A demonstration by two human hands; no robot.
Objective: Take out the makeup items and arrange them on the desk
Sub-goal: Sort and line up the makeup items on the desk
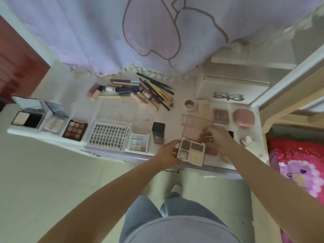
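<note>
An open pink palette [192, 151] with brown and cream pans hangs over the desk's front edge. My left hand [169, 153] grips its left side. My right hand [216, 139] holds the raised lid near the hinge. Along the front of the white desk [115, 109] lie a black compact [27, 118], a pale compact [53, 122], a brown eyeshadow palette [75, 130], a lash tray [109, 136] and a pastel palette [139, 142]. A dark square bottle [158, 132] stands beside them.
Pencils, brushes and tubes [140, 92] lie heaped at the back under a lilac curtain [140, 32]. A small jar [189, 104], a brown compact [220, 116], a pink case [243, 118] and glasses [228, 97] sit at the right. A red bedspread [298, 163] borders the desk.
</note>
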